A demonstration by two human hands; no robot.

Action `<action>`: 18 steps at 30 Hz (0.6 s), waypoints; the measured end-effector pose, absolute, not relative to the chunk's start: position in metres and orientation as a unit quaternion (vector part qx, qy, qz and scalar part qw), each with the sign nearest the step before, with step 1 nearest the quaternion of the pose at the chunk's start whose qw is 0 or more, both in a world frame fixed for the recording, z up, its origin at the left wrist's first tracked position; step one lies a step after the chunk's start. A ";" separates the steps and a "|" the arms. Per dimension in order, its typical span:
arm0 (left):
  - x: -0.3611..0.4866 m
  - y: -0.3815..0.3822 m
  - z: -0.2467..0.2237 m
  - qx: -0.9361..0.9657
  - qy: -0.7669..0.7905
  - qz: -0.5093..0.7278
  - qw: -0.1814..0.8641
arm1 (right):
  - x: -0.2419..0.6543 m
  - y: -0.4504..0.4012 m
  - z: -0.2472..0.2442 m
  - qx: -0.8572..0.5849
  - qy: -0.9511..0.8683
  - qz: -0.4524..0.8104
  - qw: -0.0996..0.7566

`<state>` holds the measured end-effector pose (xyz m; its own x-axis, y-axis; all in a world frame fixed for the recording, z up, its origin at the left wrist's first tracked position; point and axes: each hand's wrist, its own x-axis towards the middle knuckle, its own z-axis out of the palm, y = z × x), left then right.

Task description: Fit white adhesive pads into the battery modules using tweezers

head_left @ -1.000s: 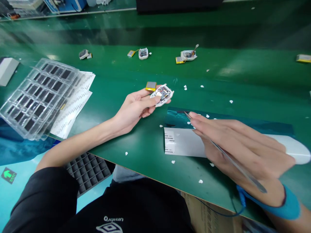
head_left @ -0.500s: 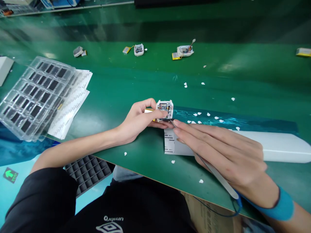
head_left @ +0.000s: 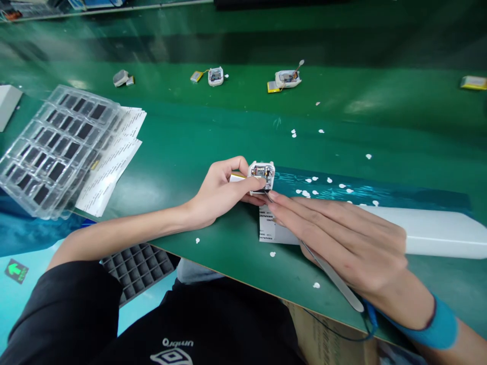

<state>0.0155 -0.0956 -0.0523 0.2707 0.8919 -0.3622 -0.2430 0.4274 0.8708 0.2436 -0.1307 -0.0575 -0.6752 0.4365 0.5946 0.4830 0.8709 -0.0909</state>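
My left hand (head_left: 224,187) is closed around a small white device housing (head_left: 271,175), its thumb pressed over the exposed circuit board. A battery (head_left: 236,178) with a yellow edge sticks out at the housing's left, partly behind the fingers. In my right hand (head_left: 342,233) is a pair of thin metal tweezers (head_left: 335,278), gripped between thumb and fingers. The tips meet the lower edge of the housing, beside a dark strip there; the exact contact is hidden by the fingers. Beneath my right hand lies a white printed sheet (head_left: 267,230).
Clear trays (head_left: 57,147) with dark pieces rest on printed sheets (head_left: 110,177) at left. Further housings with batteries (head_left: 215,76) (head_left: 288,78) sit at the back. Small white tabs (head_left: 273,254) are scattered around. A long white piece (head_left: 445,230) lies at right. A blue cord runs from my right wristband (head_left: 441,322).
The housing and both hands sit slightly lower in view. My right hand and the tweezers have shifted a little left, closer against the housing's lower edge. Both grips are unchanged.
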 end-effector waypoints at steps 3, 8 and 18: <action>0.016 -0.096 -0.052 0.368 0.456 0.398 0.706 | 0.243 -0.128 -0.067 -0.245 -0.907 -0.053 0.339; 0.015 -0.097 -0.054 0.391 0.461 0.403 0.687 | 0.241 -0.128 -0.071 -0.236 -0.905 -0.034 0.351; 0.019 -0.100 -0.058 0.415 0.479 0.421 0.649 | 0.236 -0.126 -0.059 -0.286 -0.888 0.047 0.358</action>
